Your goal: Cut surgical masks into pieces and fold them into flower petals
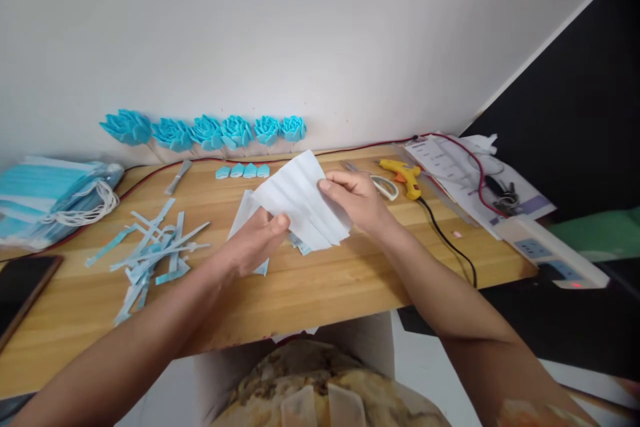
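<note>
A creased white sheet of mask fabric (303, 197) is held up above the table, tilted. My left hand (263, 233) pinches its lower left edge, the thumb lying on top. On the upper right edge, my right hand (355, 197) grips it between thumb and fingers. Beneath lie more pale fabric sheets (243, 210), partly covered by the held sheet and my left hand. A row of several small folded blue pieces (243, 171) sits just behind. To the left is a loose pile of cut blue-and-white strips (155, 247).
Several blue fabric flowers (207, 131) stand along the wall. Face masks in a bag (45, 197) and a phone (23, 290) lie left. At right are scissors (384, 188), a yellow glue gun (405, 177) with its black cord, papers (450, 163), keys (505, 193) and a power strip (550, 253).
</note>
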`<state>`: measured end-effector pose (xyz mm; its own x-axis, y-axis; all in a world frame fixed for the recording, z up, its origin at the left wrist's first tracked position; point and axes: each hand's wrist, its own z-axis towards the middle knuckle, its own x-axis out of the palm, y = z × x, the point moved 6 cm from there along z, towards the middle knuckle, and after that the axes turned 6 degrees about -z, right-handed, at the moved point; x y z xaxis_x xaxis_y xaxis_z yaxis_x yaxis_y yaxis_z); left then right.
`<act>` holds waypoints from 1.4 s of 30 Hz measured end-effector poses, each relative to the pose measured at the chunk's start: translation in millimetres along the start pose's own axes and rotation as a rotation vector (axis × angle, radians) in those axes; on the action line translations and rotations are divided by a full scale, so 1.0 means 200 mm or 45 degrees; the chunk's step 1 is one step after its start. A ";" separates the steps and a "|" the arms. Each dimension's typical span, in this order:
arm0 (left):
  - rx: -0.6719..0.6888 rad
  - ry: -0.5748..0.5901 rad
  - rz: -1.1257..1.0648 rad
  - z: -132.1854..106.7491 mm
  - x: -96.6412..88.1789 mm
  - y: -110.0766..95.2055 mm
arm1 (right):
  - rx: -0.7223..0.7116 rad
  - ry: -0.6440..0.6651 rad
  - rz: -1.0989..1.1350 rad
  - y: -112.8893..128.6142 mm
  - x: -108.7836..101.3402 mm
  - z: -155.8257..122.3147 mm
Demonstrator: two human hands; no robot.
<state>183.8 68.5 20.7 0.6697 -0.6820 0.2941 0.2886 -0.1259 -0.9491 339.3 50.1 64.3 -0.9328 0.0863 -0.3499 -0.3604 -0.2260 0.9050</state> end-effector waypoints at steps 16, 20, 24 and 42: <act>0.013 -0.475 0.140 0.04 -0.25 -0.02 | 0.137 0.148 0.111 -0.24 0.12 0.05; 0.049 -0.477 0.231 0.04 -0.29 -0.02 | 0.150 0.031 0.121 -0.28 0.10 0.05; 0.035 -0.516 0.248 0.04 -0.34 -0.03 | 0.188 -0.008 0.237 -0.32 0.11 0.06; 0.127 -0.419 -0.065 0.08 -0.41 -0.01 | 0.241 -0.107 0.405 -0.35 0.08 0.08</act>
<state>139.3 135.3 0.5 0.8327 -0.4055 0.3770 0.3823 -0.0716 -0.9213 349.0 82.9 -0.8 -0.9921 0.1214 -0.0300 -0.0389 -0.0717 0.9967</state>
